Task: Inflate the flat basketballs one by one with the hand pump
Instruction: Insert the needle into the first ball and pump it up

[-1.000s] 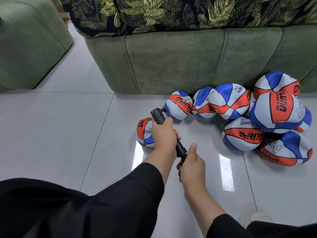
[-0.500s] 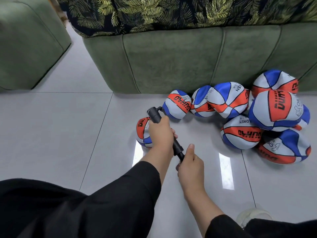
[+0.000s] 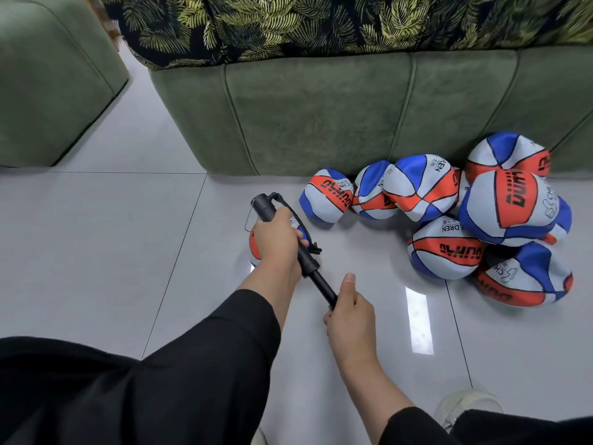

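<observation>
A black hand pump (image 3: 265, 205) lies slanted over the floor. My left hand (image 3: 278, 240) grips its barrel. My right hand (image 3: 349, 311) grips the handle at the near end, and a short length of the black piston rod (image 3: 322, 285) shows between my hands. A thin black hose runs from the pump's far end down behind my left hand. A red, white and blue basketball (image 3: 254, 244) sits mostly hidden under that hand. Several more soft, dented basketballs (image 3: 446, 248) of the same colours lie piled at the right.
A green sofa (image 3: 321, 114) with a leaf-print cover stands just behind the balls. Another green seat (image 3: 54, 81) is at the far left. The floor is glossy pale tile (image 3: 96, 239). A white shoe (image 3: 468, 404) shows at the lower right.
My right hand has drawn the handle back towards me, so more of the piston rod shows. My left hand has stayed on the barrel.
</observation>
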### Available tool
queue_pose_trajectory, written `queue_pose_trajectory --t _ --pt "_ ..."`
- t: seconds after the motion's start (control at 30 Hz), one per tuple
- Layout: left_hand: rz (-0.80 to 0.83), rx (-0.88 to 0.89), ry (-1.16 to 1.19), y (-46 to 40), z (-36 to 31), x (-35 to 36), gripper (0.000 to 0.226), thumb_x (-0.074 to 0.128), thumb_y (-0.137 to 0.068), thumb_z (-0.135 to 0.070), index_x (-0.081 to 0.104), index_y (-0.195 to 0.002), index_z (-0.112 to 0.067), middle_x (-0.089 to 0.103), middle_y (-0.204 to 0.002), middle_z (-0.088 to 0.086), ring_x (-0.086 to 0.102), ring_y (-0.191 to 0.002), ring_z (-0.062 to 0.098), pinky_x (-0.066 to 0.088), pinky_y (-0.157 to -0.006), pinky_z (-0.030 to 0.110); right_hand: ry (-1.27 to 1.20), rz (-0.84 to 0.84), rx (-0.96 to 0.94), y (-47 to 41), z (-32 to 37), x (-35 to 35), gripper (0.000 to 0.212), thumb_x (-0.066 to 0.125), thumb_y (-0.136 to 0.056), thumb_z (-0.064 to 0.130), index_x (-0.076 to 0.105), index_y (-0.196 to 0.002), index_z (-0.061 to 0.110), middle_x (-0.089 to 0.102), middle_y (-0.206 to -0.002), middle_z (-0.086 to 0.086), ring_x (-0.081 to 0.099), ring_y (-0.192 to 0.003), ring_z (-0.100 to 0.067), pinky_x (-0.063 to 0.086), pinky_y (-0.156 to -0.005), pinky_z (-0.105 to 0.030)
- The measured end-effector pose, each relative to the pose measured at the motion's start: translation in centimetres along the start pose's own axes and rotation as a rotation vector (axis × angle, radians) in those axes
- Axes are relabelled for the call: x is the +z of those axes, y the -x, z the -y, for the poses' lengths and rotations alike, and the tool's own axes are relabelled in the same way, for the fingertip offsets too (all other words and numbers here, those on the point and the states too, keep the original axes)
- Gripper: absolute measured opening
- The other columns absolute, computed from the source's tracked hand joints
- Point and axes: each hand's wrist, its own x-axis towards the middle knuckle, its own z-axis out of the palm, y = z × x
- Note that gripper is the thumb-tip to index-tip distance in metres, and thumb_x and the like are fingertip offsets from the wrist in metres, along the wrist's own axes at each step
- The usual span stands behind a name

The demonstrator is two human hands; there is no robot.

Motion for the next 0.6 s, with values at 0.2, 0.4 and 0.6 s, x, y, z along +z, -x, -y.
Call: queue_pose_trajectory --t 0.2,0.4,0.6 --pt "0.041 0.013 -0.009 2.3 2.7 0.8 0.013 0.053 -0.097 -0.02 0.058 -0.108 -0.016 0.051 -0.056 0.003 0.047 -0.041 0.016 0.045 -0.05 0.025 -0.004 -0.014 0.018 -0.9 0.7 0.3 0.071 0.025 -0.105 0.059 0.057 -0.071 0.006 0.059 -0.063 -0.011 0.055 -0.061 -0.027 0.047 -0.063 -0.041" --pt "0.032 -0.008 0.023 2.2 2.2 0.6 0.004 0.054 -0.095 -0.015 0.057 -0.098 -0.014 0.049 -0.057 0.006 0.044 -0.041 0.018 0.045 -0.047 0.025 0.0 0.028 0.025 -0.6 1.1 0.4 0.071 0.024 -0.105 0.06 0.056 -0.073 0.006 0.054 -0.057 -0.005 0.049 -0.057 -0.023 0.042 -0.06 -0.038" --pt "-0.017 0.003 0.006 -0.2 0.2 -0.6 0.015 0.056 -0.092 -0.018 0.058 -0.105 -0.013 0.049 -0.051 0.002 0.045 -0.04 0.019 0.04 -0.04 0.021 0.025 0.02 0.0 0.3 -0.4 0.1 0.066 0.024 -0.103 0.062 0.044 -0.066 0.011 0.051 -0.059 -0.006 0.047 -0.057 -0.023 0.041 -0.06 -0.037"
